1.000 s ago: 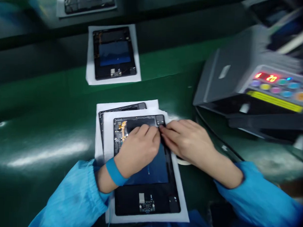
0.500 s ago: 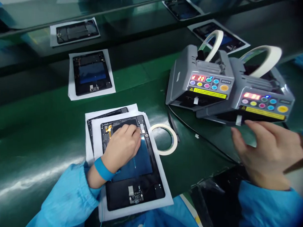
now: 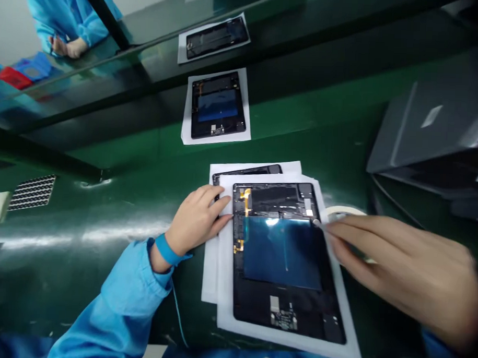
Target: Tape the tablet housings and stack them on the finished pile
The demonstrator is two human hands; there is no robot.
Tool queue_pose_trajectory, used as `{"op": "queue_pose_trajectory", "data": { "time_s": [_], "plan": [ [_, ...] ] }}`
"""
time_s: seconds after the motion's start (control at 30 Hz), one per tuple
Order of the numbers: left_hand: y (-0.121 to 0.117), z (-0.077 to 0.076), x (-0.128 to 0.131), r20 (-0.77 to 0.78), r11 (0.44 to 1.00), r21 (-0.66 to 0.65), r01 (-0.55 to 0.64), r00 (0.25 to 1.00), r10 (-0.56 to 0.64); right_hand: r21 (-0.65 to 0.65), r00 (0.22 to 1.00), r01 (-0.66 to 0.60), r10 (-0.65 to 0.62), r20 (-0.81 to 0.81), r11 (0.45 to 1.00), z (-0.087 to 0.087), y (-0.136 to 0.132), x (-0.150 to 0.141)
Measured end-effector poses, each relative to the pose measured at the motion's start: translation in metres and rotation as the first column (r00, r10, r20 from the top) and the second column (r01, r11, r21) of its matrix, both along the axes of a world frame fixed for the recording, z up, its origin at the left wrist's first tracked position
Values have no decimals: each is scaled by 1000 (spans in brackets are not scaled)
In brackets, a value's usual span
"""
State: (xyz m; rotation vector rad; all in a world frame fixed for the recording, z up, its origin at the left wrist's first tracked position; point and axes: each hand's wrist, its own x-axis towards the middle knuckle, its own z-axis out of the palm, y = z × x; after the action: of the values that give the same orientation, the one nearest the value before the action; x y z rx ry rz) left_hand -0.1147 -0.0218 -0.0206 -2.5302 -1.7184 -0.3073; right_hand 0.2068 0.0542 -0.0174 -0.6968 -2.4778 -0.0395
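Note:
An open tablet [image 3: 283,253] with a blue panel and bare circuit parts lies on a white sheet [image 3: 224,283] on the green belt. A second tablet [image 3: 247,170] on its own sheet peeks out from under it at the far side. My left hand [image 3: 198,219] rests flat on the sheet at the tablet's upper left edge, fingers spread. My right hand [image 3: 396,268] is blurred by motion. Its fingertips point at the tablet's upper right edge. I cannot make out whether anything is between them.
A white tape roll [image 3: 342,210] lies just right of the tablet, partly behind my right hand. A grey tape dispenser [image 3: 432,128] stands at the right. Two more tablets on sheets [image 3: 218,105] [image 3: 216,37] lie farther up. Another person's hands [image 3: 67,46] rest at the top left.
My right hand has come back from the tape dispenser to the tablet's upper right edge. My left hand has slid off the tablet onto the sheet at its left. The view swung left.

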Motion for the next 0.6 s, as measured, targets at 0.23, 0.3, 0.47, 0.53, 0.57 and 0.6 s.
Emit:
{"op": "queue_pose_trajectory", "data": {
  "time_s": [0.23, 0.3, 0.47, 0.53, 0.57, 0.6],
  "plan": [
    [4, -24, -2, 29, 992, -93, 82, 996, -80, 117, 996, -85, 85, -1, 990, -22, 39, -119],
    [2, -23, 0, 38, 991, -104, 85, 996, -81, 69, 997, -82, 82, 5, 994, -31, 43, -116],
    [2, -25, 1, 69, 990, -120, 78, 995, -70, 52, 994, -112, 112, 0, 992, -33, 44, -107],
    [3, -26, 1, 74, 989, -122, 79, 995, -71, 61, 994, -109, 109, 13, 992, -32, 44, -108],
    [3, -26, 2, 75, 989, -120, 81, 995, -73, 61, 994, -105, 103, 26, 993, -32, 44, -109],
    [2, -26, 2, 73, 990, -117, 81, 995, -73, 58, 994, -99, 97, 39, 993, -32, 44, -110]
  ]
}}
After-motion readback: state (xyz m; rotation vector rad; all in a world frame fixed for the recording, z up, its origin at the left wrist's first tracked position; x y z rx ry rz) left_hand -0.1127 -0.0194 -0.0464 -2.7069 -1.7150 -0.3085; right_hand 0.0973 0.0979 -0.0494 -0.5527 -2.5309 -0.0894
